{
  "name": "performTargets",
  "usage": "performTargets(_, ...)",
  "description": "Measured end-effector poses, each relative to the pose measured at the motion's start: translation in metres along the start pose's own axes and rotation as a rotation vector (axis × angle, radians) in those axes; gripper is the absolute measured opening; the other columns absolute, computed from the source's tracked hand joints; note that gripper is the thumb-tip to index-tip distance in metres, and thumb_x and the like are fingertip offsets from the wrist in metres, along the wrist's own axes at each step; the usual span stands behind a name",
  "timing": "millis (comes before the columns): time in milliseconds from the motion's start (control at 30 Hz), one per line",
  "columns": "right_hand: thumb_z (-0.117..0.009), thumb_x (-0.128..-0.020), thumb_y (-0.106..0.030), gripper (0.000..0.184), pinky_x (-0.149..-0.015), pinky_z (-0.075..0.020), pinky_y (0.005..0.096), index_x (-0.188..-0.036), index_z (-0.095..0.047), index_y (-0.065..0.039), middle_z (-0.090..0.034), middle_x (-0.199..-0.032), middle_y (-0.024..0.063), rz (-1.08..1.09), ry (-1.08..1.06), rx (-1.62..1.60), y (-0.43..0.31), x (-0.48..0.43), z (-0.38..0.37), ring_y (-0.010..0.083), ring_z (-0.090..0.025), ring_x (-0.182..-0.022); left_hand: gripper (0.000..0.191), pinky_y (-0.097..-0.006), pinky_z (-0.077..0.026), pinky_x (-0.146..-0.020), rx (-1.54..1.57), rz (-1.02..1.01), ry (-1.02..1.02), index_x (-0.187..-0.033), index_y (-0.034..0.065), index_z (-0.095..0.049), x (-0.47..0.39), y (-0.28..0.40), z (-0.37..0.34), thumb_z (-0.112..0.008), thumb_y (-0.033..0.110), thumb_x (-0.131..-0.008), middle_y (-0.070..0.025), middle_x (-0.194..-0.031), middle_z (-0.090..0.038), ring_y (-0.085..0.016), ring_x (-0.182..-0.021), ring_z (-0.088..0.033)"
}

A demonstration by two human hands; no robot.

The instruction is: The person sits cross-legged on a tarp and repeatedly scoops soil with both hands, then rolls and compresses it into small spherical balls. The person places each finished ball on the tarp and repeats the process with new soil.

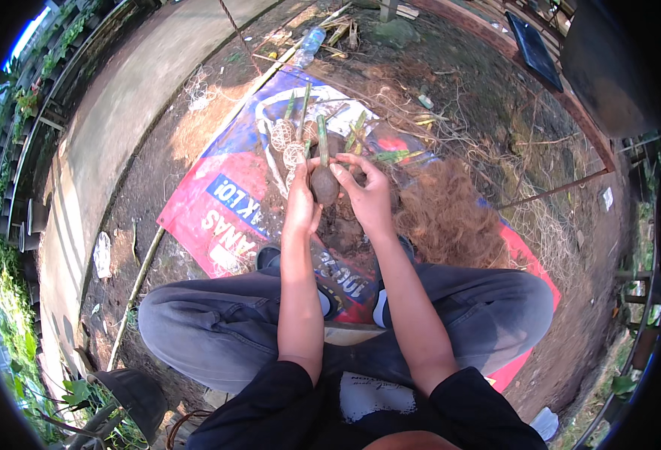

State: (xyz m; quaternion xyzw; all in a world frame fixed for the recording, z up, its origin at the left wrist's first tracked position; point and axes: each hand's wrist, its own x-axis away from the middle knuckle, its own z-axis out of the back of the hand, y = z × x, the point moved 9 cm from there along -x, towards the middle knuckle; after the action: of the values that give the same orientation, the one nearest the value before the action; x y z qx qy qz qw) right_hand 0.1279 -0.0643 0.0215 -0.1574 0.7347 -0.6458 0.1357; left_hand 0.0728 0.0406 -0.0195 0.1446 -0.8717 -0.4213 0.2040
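Between my two hands is a brown ball of packed soil (pixel 325 189), with a green leaf cutting (pixel 323 138) standing upright from its top. My left hand (pixel 301 199) cups the ball's left side. On its upper right, the fingertips and thumb of my right hand (pixel 369 191) press near the cutting's base. Just beyond my left hand sit several twine-wrapped balls (pixel 282 135), some with green cuttings rising from them. Loose dark soil (pixel 339 228) lies below the held ball. A heap of brown coconut fibre (pixel 454 214) spreads to the right of my right hand.
A printed banner (pixel 240 174) covers the ground under these things. Cut green leaf pieces (pixel 357 132) lie beyond the ball. Farther off are a plastic bottle (pixel 309 46), a bamboo pole (pixel 235 118), tangled twine (pixel 550 236) and a rusty metal frame (pixel 586 121). A concrete path (pixel 116 107) runs left.
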Motion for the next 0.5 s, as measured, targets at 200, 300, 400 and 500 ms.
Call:
performTargets(200,-0.072,-0.077,-0.017,0.027,-0.073,-0.0444,0.0298,-0.099,-0.067,-0.002,-0.063,-0.086,0.0062,0.155,0.157,0.351,0.0,0.003,0.005,0.015,-0.055,-0.079,0.037,-0.0277,-0.034,-0.098,-0.236,-0.097,-0.116,-0.124,-0.0016,-0.05,-0.001,0.006,-0.004,-0.036,0.022,-0.098,-0.0098,-0.112,-0.057,-0.017,-0.11,-0.049)
performTargets(300,-0.072,-0.077,-0.016,0.023,-0.072,-0.0442,0.0294,-0.093,-0.068,-0.001,-0.065,-0.084,0.0077,0.162,0.183,0.291,0.003,0.002,0.011,0.0157,-0.056,-0.077,0.034,-0.0267,-0.036,-0.095,-0.318,-0.096,-0.093,-0.124,-0.0017,-0.05,-0.002,0.005,-0.006,-0.041,0.018,-0.097,-0.0085,-0.112,-0.057,-0.015,-0.107,-0.051)
performTargets(400,-0.071,-0.078,-0.015,0.018,-0.071,-0.0441,0.0288,-0.089,-0.069,0.0,-0.065,-0.08,0.008,0.197,0.202,0.26,-0.002,0.003,0.013,0.0162,-0.056,-0.073,0.033,-0.0253,-0.039,-0.09,-0.281,-0.083,-0.135,-0.125,-0.0016,-0.05,-0.003,0.005,-0.007,-0.045,0.015,-0.096,-0.0077,-0.111,-0.058,-0.013,-0.102,-0.053)
performTargets(500,-0.068,-0.081,-0.014,0.019,-0.07,-0.0444,0.0288,-0.09,-0.067,0.002,-0.065,-0.079,0.009,0.178,0.18,0.324,-0.006,0.002,0.015,0.0153,-0.056,-0.07,0.034,-0.0242,-0.042,-0.086,-0.281,-0.035,-0.098,-0.124,-0.0025,-0.05,-0.003,0.005,-0.003,-0.046,0.016,-0.096,-0.0072,-0.11,-0.059,-0.011,-0.097,-0.056)
